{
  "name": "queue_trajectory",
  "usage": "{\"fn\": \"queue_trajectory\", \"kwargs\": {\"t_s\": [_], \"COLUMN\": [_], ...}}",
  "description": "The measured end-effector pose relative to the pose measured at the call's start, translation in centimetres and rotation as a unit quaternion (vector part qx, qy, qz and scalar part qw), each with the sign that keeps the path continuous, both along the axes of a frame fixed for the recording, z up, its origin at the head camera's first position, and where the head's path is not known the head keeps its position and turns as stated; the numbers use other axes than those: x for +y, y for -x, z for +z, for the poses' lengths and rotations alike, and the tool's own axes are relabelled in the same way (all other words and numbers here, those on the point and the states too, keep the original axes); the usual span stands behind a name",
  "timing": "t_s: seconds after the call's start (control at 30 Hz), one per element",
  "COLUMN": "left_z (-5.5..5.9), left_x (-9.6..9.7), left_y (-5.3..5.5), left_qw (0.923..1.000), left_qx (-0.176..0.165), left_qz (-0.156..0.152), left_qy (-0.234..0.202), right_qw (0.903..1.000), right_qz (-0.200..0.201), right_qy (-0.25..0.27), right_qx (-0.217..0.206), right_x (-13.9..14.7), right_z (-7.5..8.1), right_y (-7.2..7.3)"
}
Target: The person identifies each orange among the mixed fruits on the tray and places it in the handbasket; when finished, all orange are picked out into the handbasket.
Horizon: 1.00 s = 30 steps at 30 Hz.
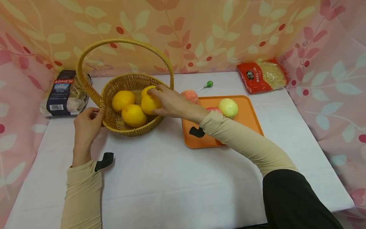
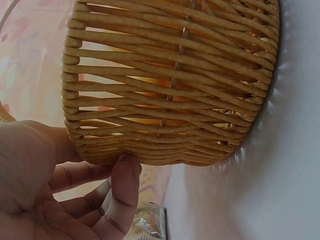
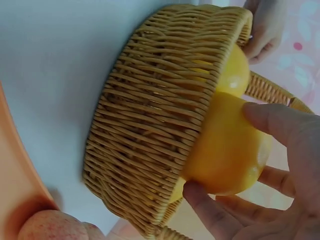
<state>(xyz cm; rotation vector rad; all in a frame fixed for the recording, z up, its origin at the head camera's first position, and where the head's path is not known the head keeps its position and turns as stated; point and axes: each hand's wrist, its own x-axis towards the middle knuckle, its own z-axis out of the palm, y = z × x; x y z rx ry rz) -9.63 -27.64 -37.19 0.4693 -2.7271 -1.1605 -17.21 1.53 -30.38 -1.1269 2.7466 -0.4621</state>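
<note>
A wicker basket [image 1: 127,79] with a tall arched handle stands at the left of the table, several round yellow fruits inside. My left hand [image 1: 87,127] pinches its left rim; the left wrist view shows thumb and fingers at the woven edge [image 2: 100,157]. Over the right side of the basket, my right hand [image 1: 172,103] grips a round yellow fruit [image 3: 227,145], fingers and thumb spread around it. That fruit sits at rim height, touching another yellow fruit [image 3: 235,72]. Two more yellow fruits [image 1: 123,100] lie deeper in the basket, left of the hand.
Right of the basket, an orange tray [image 1: 197,143] holds a pale green fruit [image 1: 228,108] and a red one [image 1: 214,110], partly behind my forearm. A peach [image 1: 190,96] is at its corner. Behind lie a green lollipop [image 1: 209,84], a red noodle bag [image 1: 261,76] and a pasta pack [image 1: 67,95].
</note>
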Motion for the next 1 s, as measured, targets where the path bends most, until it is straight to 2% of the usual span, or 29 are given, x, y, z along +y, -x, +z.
{"fn": "queue_trajectory", "kwargs": {"t_s": [0.1, 0.27, 0.4, 1.0], "left_z": [0.0, -0.1, -0.1, -0.1], "left_x": [0.0, -0.1, -0.1, -0.2], "left_y": [-0.1, -0.1, -0.1, 0.1], "left_qw": [1.0000, 1.0000, 1.0000, 1.0000], "left_qx": [-0.003, -0.001, 0.002, -0.008], "left_qz": [0.000, 0.001, 0.004, 0.004], "left_qy": [-0.001, -0.002, 0.000, -0.003], "right_qw": [0.9999, 0.9973, 0.9952, 0.9967], "right_qz": [-0.002, 0.036, 0.057, 0.048], "right_qy": [-0.011, -0.054, -0.059, -0.049], "right_qx": [0.000, 0.034, 0.054, 0.043], "right_x": [-0.3, -0.9, -1.2, -1.2], "right_z": [-0.4, -1.5, -2.2, -2.1], "right_y": [0.0, 0.1, 0.1, -0.1]}}
